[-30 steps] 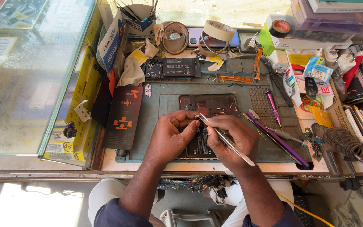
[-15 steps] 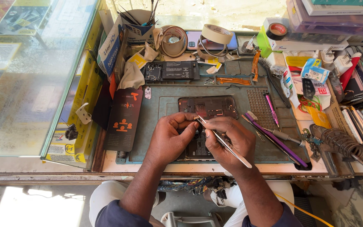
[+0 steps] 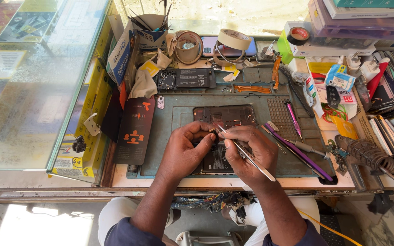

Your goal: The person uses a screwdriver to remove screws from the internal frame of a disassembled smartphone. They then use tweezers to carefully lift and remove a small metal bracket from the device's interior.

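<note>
Two hands: right hand pinched on thin steel tweezers, left hand fingertips together over dark opened phone.

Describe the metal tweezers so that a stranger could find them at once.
Start at the grey-green work mat in the bench's middle. Above its opened phone, the right hand holds the tweezers: thin, silvery, unlike the purple tools to the right.
</note>
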